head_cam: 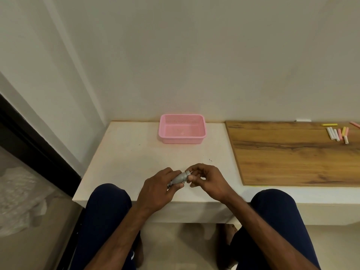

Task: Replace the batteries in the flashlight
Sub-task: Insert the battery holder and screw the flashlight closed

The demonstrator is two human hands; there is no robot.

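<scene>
From my end the flashlight (pixel 179 178) looks like dull grey metal with a matt finish, and the basket (pixel 181 140) is smooth pink plastic with finely perforated walls. The desk (pixel 126 156) reads as a pale, matt, stone-like surface, and the board (pixel 292 152) on it shows a satin wood grain. The sticks (pixel 337 134) look chalky and dry, and the trousers (pixel 107 211) are dark matt cloth.

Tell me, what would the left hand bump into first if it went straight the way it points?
Probably the right hand. The left hand grips the flashlight and points toward it, and the right hand pinches the flashlight's far end.
</scene>
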